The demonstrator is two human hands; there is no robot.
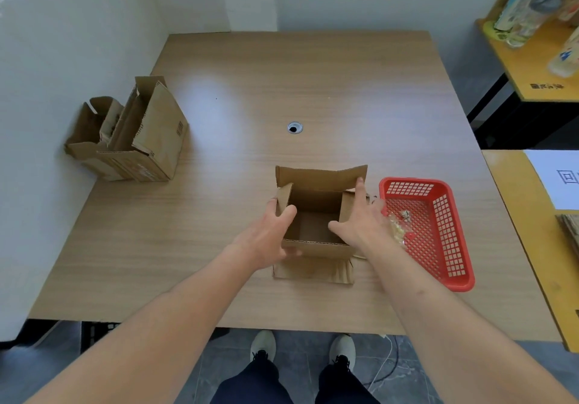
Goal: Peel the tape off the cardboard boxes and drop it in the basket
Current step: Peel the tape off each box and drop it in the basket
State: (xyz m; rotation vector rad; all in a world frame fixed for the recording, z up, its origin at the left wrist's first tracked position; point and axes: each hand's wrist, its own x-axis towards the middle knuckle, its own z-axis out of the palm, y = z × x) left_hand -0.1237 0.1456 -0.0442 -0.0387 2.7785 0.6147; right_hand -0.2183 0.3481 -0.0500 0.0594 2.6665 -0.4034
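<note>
Hands (316,225) on square corrugated cardboard box (316,212)

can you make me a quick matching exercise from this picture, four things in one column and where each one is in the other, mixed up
Things
1. open cardboard box
2. red basket
3. opened boxes
4. cable hole

Places
A. at the table's far left edge, by the wall
B. near the middle of the table top
C. between the left hand and right hand
D. on the table, right of the box being held, with scraps of peeled tape inside

Pairs: 1-C, 2-D, 3-A, 4-B
</note>
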